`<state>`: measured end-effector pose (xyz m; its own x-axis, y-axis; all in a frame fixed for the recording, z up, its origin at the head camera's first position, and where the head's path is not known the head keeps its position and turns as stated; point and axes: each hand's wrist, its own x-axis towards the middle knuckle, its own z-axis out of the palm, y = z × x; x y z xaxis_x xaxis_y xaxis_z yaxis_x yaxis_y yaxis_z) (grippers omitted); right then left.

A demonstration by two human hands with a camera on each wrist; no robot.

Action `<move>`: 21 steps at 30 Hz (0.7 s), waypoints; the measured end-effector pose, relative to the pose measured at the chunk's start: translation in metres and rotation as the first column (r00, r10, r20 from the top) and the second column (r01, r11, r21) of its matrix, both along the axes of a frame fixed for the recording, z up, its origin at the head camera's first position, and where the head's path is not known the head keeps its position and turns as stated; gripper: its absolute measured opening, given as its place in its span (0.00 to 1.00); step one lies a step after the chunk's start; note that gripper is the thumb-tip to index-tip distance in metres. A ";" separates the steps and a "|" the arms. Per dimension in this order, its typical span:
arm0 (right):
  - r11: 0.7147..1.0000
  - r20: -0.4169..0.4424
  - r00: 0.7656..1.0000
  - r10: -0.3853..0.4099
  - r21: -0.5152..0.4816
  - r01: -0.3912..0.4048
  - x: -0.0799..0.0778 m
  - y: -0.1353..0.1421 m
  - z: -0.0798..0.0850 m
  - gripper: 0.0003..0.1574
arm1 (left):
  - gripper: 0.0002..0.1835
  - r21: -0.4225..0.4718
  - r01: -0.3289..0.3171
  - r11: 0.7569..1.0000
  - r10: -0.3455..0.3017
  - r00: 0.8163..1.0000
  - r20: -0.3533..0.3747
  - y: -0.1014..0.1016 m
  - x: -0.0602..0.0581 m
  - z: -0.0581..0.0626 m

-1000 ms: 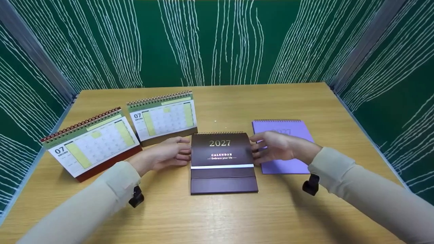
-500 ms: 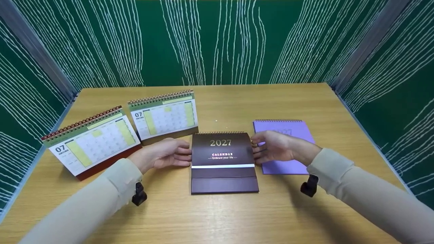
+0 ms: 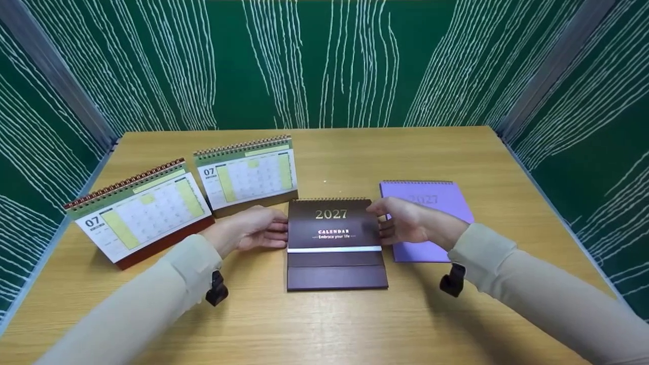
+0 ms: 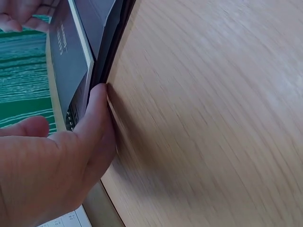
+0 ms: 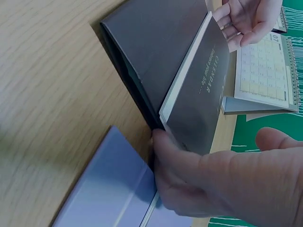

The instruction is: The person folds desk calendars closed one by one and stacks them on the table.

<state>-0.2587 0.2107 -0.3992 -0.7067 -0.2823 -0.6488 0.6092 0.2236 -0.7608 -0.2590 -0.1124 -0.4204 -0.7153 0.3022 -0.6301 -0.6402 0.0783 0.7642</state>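
A dark brown 2027 desk calendar [image 3: 334,228] lies flat in the middle of the table, its spiral binding along the far edge. My left hand [image 3: 258,228] rests along its left side. In the left wrist view, the fingertips [image 4: 100,92] meet the calendar's edge while the thumb [image 4: 35,125] stays raised. On the other side my right hand [image 3: 403,218] touches the right edge with extended fingers. The right thumb [image 5: 272,138] is held away from the cover in the right wrist view. Both hands' fingers partly hide the calendar's side edges.
A purple calendar [image 3: 431,246] lies flat under the right forearm's reach. To the left, two desk calendars stand propped up showing month 07: one with a red base [image 3: 139,213], one with a brown base [image 3: 248,175]. Green patterned panels [image 3: 324,61] enclose the table.
The right hand has shifted slightly left, its thumb now overlapping the dark calendar's edge in the head view. The left hand has edged right toward it. The calendars keep their places.
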 end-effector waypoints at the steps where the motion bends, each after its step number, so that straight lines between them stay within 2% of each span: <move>1: 1.000 0.000 1.000 0.004 0.001 -0.004 0.000 0.000 -0.001 0.43 | 0.31 -0.008 -0.007 1.000 0.007 1.000 0.001 0.001 0.000 0.000; 6: 1.000 0.007 1.000 0.005 -0.017 -0.005 -0.001 -0.002 -0.003 0.46 | 0.25 -0.068 -0.043 0.997 0.042 0.999 -0.016 0.004 0.003 0.001; 13: 0.999 -0.007 1.000 -0.020 -0.033 0.020 0.001 -0.003 -0.002 0.34 | 0.14 -0.089 -0.079 0.993 0.074 0.996 -0.057 0.008 0.009 -0.001; 21: 0.996 -0.006 0.998 -0.062 -0.068 0.062 0.004 -0.005 -0.005 0.14 | 0.25 -0.102 -0.097 0.990 0.084 0.988 -0.127 0.008 0.015 -0.003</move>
